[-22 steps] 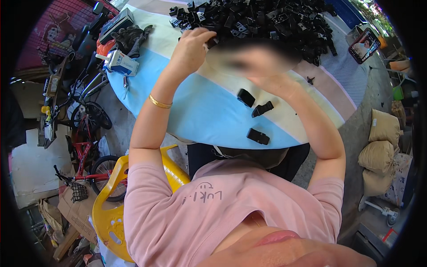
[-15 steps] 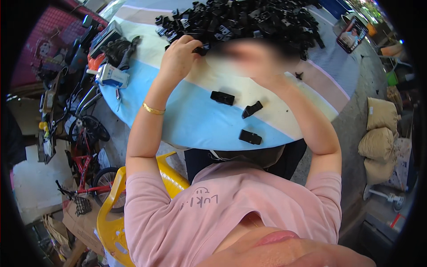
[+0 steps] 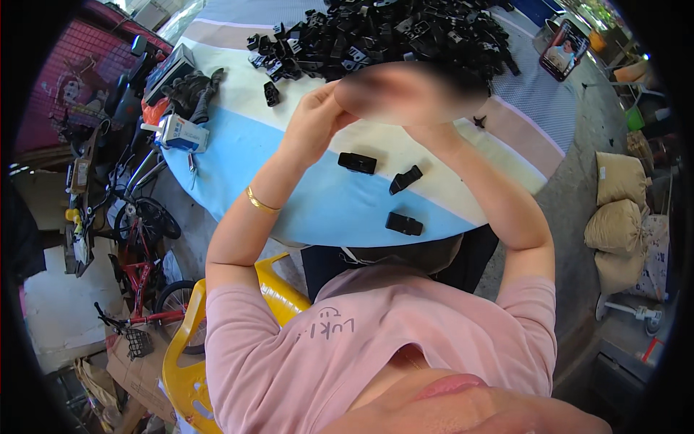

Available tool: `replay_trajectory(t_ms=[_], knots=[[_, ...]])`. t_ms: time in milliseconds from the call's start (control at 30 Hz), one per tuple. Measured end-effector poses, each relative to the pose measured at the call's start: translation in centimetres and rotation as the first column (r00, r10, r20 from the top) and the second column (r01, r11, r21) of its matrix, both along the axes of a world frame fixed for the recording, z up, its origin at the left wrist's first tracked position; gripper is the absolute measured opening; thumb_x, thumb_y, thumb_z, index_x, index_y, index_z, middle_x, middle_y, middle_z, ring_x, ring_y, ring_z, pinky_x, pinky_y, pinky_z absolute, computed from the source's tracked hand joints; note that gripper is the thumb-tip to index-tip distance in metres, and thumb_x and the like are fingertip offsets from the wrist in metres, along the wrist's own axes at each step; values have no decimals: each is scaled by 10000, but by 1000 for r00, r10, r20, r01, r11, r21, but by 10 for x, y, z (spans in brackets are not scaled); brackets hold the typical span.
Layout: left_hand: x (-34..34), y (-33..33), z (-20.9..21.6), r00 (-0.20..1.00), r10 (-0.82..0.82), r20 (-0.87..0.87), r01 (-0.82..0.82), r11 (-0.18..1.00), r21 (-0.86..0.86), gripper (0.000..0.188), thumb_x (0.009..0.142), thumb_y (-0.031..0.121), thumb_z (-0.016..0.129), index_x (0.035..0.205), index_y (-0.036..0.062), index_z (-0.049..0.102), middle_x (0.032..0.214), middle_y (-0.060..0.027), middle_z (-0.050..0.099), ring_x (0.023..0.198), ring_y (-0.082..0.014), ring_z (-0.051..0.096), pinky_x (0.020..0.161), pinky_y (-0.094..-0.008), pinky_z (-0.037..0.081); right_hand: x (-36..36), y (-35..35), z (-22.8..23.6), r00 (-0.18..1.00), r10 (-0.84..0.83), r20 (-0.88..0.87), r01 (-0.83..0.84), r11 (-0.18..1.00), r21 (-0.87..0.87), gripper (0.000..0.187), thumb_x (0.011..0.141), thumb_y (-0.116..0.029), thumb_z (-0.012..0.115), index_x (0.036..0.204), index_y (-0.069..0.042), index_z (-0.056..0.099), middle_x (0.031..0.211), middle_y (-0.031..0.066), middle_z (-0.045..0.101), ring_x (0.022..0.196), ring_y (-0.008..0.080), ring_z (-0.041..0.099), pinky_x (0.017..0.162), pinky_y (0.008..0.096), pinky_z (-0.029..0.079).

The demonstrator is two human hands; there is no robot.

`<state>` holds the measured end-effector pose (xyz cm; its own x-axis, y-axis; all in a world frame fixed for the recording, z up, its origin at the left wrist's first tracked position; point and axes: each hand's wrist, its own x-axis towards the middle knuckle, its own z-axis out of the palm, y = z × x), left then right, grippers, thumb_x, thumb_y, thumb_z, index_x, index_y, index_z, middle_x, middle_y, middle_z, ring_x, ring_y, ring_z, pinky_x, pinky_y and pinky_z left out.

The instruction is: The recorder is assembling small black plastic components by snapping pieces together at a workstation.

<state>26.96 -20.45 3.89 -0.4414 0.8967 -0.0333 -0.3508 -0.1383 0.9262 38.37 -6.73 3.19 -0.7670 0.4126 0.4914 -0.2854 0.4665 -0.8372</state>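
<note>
A large pile of small black plastic parts (image 3: pixel 405 32) covers the far side of the cloth-covered table (image 3: pixel 238 155). Just in front of the pile, my left hand (image 3: pixel 316 121) reaches rightward, its fingers bent and pressed together. A blurred patch swallows its fingertips and whatever they touch. My right hand (image 3: pixel 431 129) meets that same patch from the other side; its fingers cannot be made out. Nearer me lie a long black part (image 3: pixel 357 163), a smaller angled part (image 3: pixel 405 180) and a block-like part (image 3: pixel 404 223). Left of my left hand sits another black part (image 3: pixel 272 93).
A carton (image 3: pixel 182 134), dark gloves (image 3: pixel 194 94) and a box (image 3: pixel 170 71) line the table's left edge. A phone (image 3: pixel 564 50) leans at the far right. Beside me are a yellow chair (image 3: pixel 189 362) and a red bicycle (image 3: pixel 141 278); tan sacks (image 3: pixel 613 230) stand on the right.
My left hand has moved right and slightly toward me, its fingers entering the blurred patch. The black part left of it now shows fully. My right hand has hardly moved.
</note>
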Motion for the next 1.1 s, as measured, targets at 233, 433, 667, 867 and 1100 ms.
replay_trajectory(t_ms=[233, 433, 667, 867, 1100], knots=[[5, -1, -1, 985, 98, -144, -95, 995, 29, 319, 891, 75, 551, 1194, -20, 527, 1011, -71, 602, 931, -153, 601, 874, -291, 507, 2, 2, 5, 998, 22, -54, -16, 994, 106, 267, 807, -38, 648, 1066, 8, 602, 902, 49, 612, 816, 118, 616, 720, 230, 503], [-2, -2, -3, 972, 116, -204, -110, 993, 42, 341, 889, 78, 557, 1219, 5, 513, 1057, -86, 602, 963, -185, 606, 887, -326, 509, 3, 2, 8, 995, 22, -94, -11, 994, 113, 263, 806, -27, 645, 1062, 18, 605, 923, 49, 600, 825, 117, 609, 726, 223, 502], [1, -3, -3, 976, 108, -186, -102, 994, 41, 356, 883, 79, 566, 1227, 10, 509, 1017, -81, 608, 956, -178, 606, 896, -323, 504, 3, -3, 8, 994, 19, -108, 7, 971, 241, 282, 771, -15, 672, 1047, 6, 621, 903, 65, 596, 777, 125, 596, 681, 236, 511], [7, 0, -6, 977, 130, -168, -129, 991, 17, 398, 852, 132, 633, 1200, -24, 519, 954, -84, 618, 917, -153, 605, 835, -283, 511, 4, -12, 1, 986, -59, -157, 122, 894, 430, 355, 693, -36, 743, 1023, -50, 612, 938, 55, 579, 816, 161, 583, 641, 254, 498], [5, -5, -3, 677, 145, -721, -162, 986, 46, 304, 812, 92, 654, 1101, 30, 586, 866, -78, 661, 784, -133, 638, 703, -267, 507, -6, 19, 2, 962, -165, -218, 198, 971, 135, 406, 776, -117, 707, 1144, -38, 556, 981, 61, 621, 804, 108, 589, 695, 215, 482]])
